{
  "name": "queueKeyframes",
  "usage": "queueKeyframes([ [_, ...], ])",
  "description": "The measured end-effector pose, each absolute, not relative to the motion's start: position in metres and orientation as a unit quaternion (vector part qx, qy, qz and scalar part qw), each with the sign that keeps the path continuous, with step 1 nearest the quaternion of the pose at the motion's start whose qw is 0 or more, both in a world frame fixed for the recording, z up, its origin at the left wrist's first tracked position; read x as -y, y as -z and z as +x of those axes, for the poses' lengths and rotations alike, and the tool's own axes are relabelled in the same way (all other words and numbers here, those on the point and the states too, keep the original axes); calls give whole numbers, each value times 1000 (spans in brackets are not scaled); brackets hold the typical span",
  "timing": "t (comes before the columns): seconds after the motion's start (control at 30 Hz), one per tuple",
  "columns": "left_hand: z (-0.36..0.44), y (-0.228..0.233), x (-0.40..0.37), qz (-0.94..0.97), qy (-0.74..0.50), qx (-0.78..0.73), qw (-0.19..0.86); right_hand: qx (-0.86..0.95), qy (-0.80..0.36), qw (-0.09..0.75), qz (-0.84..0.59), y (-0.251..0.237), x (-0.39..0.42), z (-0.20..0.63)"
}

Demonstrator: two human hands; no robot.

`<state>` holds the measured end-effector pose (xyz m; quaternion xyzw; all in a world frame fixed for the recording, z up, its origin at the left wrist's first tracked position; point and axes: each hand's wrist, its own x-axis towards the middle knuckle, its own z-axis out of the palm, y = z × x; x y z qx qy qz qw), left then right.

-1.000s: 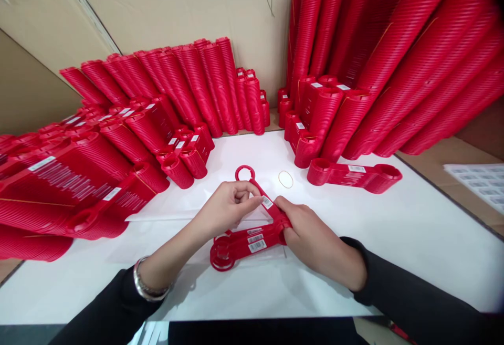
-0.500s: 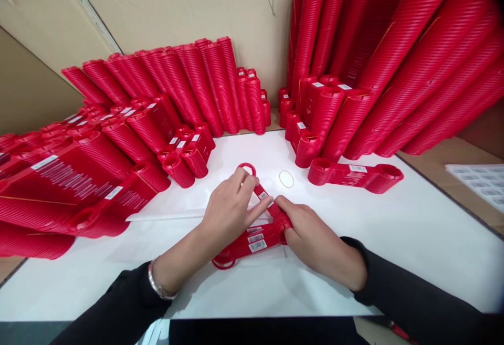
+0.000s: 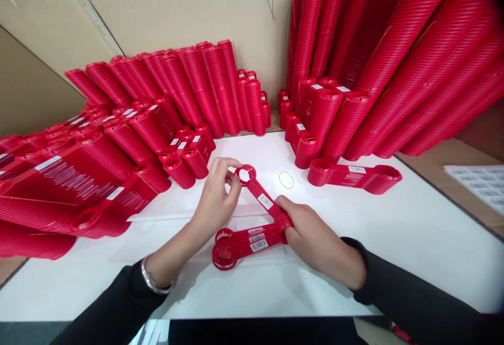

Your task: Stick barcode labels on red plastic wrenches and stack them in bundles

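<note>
Pinching the far ring of the top red tag (image 3: 260, 194) in our left hand (image 3: 214, 200), we see its long axis run back to our right hand (image 3: 311, 234), whose grip is closed on the fanned stack's near pivot.

White table (image 3: 413, 229), beige cardboard wall (image 3: 177, 3) behind.

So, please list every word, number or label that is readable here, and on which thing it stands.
No text can be read as words.
White barcode stickers on the red plastic pieces under the hands: too small to read.
Sticker on the piece that the left hand lifts: blurred.
White print on the left stacks: unreadable.
Label sheet at the right: too small.
</note>
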<state>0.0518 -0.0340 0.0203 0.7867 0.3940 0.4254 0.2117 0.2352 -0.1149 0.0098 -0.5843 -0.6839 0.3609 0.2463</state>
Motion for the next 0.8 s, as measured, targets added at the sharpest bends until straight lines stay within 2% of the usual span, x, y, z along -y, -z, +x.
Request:
queueKeyframes([
  [0.1,50,-22,36,779,-420,-395,248,682,-362,258,-582,-10,114,237],
  [0.2,49,-24,40,808,-380,-400,206,674,-368,269,-581,-11,113,237],
  [0.33,53,-23,42,871,-239,-408,135,658,-384,282,-584,-12,112,237],
  [0.43,58,-20,42,906,-131,-377,139,654,-382,278,-592,-12,113,239],
  [0.63,66,-16,38,900,-104,-346,244,653,-364,275,-604,-12,111,246],
  [0.8,71,-8,36,882,-111,-391,238,653,-350,256,-621,-14,110,248],
])
